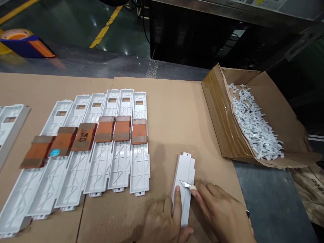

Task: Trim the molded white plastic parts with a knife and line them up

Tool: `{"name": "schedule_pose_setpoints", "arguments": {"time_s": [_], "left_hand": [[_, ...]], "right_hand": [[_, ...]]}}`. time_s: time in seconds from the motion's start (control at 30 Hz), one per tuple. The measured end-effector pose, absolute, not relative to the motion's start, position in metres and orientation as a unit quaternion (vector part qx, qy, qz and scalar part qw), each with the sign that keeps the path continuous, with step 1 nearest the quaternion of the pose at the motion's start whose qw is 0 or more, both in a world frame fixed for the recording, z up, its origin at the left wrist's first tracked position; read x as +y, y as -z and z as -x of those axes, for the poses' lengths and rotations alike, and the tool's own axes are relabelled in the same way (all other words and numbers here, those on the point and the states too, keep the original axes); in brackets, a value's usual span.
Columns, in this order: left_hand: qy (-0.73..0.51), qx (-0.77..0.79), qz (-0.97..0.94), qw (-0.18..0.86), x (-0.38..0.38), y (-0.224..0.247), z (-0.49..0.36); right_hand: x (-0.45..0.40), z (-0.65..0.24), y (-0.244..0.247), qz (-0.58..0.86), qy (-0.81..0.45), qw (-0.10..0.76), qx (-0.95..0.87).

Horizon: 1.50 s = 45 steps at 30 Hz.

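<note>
Landmark: one open cardboard carton point(217, 111), brown, taped along its side, holding a heap of small white plastic pieces point(255, 125).

Item: one white plastic panel point(186, 168), smooth face up, stepped along its right edge, with a holed tab at the far end. It lies to the left of the carton and nearer to me, on a cardboard sheet point(174, 111).

Item: one craft knife point(186, 184), pointed metal blade, pale grip, grasped in the fingers of my right hand point(222, 209), nearer me than the carton. Its blade lies over the panel's face; whether the tip touches, I cannot tell.

Item: my left hand point(162, 219), holding the panel, index finger laid along it and thumb at its near end, other fingers curled; left of the carton and nearer me.

Item: six ribbed white panels point(139, 168), ribs up, set side by side well to the left of the carton, each with a rectangular opening towards its far end.

Item: six orange-brown blocks point(139, 131), duller at the ends, laid across those panels; one bears dark characters, another a round blue sticker point(54, 153).

Item: a dark tabletop point(268, 195), bare of cardboard just on the carton's near side.
</note>
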<state>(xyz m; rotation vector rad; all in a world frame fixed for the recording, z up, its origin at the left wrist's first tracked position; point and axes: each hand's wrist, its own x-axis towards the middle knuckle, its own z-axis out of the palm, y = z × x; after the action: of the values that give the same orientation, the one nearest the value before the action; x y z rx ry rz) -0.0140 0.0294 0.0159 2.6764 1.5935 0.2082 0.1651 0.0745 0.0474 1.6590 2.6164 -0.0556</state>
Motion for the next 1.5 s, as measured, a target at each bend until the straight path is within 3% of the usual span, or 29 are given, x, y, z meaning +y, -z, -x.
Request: {"name": "schedule_pose_setpoints", "arguments": {"time_s": [0.77, 1.03, 1.5], "left_hand": [[-0.070, 0.502, -0.862, 0.014, 0.029, -0.015, 0.015], [-0.077, 0.499, -0.863, 0.013, 0.029, -0.015, 0.015], [-0.057, 0.510, -0.857, 0.050, 0.024, -0.014, 0.008]], "right_hand": [[0.082, -0.162, -0.053, -0.514, -0.006, 0.030, 0.857], [0.095, -0.159, -0.055, -0.507, -0.010, -0.007, 0.862], [0.090, -0.172, -0.060, -0.586, 0.230, -0.075, 0.773]]}}
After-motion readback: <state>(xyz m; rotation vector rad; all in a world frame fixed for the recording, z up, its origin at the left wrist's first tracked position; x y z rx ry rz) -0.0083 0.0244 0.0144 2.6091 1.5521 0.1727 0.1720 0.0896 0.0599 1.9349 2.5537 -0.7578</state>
